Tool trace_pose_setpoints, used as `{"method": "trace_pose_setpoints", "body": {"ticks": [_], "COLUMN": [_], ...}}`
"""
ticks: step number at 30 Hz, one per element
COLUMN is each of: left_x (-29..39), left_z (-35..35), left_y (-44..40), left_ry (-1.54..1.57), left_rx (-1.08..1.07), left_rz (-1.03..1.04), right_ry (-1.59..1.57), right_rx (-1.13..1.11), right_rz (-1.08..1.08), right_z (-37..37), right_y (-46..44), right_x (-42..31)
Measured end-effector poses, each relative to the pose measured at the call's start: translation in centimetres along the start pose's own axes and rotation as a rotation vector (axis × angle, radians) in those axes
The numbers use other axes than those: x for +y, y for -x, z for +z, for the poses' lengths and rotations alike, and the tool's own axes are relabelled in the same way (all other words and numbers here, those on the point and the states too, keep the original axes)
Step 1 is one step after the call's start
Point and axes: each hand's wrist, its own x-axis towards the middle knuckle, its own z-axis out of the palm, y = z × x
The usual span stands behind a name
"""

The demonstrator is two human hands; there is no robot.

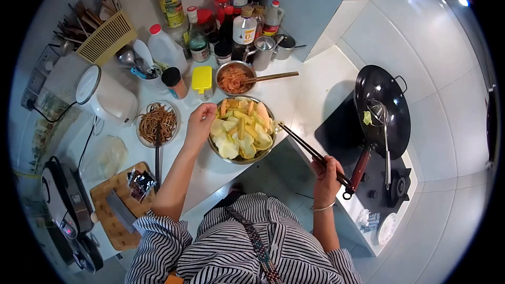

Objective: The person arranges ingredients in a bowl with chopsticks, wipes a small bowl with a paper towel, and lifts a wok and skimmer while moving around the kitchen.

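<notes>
My right hand [327, 176] is closed round a pair of long dark chopsticks [305, 147], whose tips reach the right rim of a metal bowl [239, 161]. Yellow and orange sliced pieces [242, 131] fill that bowl. At its upper left edge is my left hand [201, 121], its fingers curled together; what they hold, if anything, is hidden. Just behind stands a smaller metal bowl of reddish food [231, 80] with light chopsticks [273, 77] resting in it. A plate of brown strips [157, 122] lies to the left, with dark chopsticks on it.
On the right, a black wok [397, 121] with a ladle [387, 152] sits over the stove [376, 179]. A cutting board [113, 221] with a cleaver [121, 211] lies at lower left, near a rice cooker [66, 200]. Bottles [244, 29] and a kettle [108, 97] stand behind.
</notes>
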Motion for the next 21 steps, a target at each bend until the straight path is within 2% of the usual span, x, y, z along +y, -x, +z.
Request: {"method": "trace_pose_setpoints", "body": {"ticks": [3,11,13,15,17,19,20,21], "left_x": [0.0,0.2,1.8,5.2,8.3,10.4,12.4,12.4], "left_z": [0.0,-0.7,-1.1,0.0,0.9,2.7,3.2,3.9], "left_y": [0.3,2.7,4.5,7.9,10.0,11.4,11.8,11.5], "left_ry": [0.039,0.073,0.098,0.248,0.445,0.985,1.1,1.103], "left_rx": [0.014,0.061,0.045,-0.056,-0.404,-0.728,-0.748,-0.792], "left_rz": [-0.015,-0.016,-0.087,-0.148,-0.247,-0.387,-0.499,-0.496], "right_ry": [0.011,0.013,0.185,0.503,0.584,0.673,0.661,0.654], "right_rx": [-0.037,-0.198,-0.264,-0.382,-0.585,-0.82,-0.944,-1.068], "right_rz": [-0.043,0.05,-0.168,-0.455,-0.598,-0.714,-0.767,-0.821], "right_z": [1.9,6.0,6.2,5.5,6.7,8.0,8.1,8.0], "right_y": [0.2,-0.5,0.3,1.2,2.4,3.5,3.6,3.5], "right_x": [-1.2,0.5,-0.3,-1.0,-2.5,-3.9,-3.8,-3.8]}}
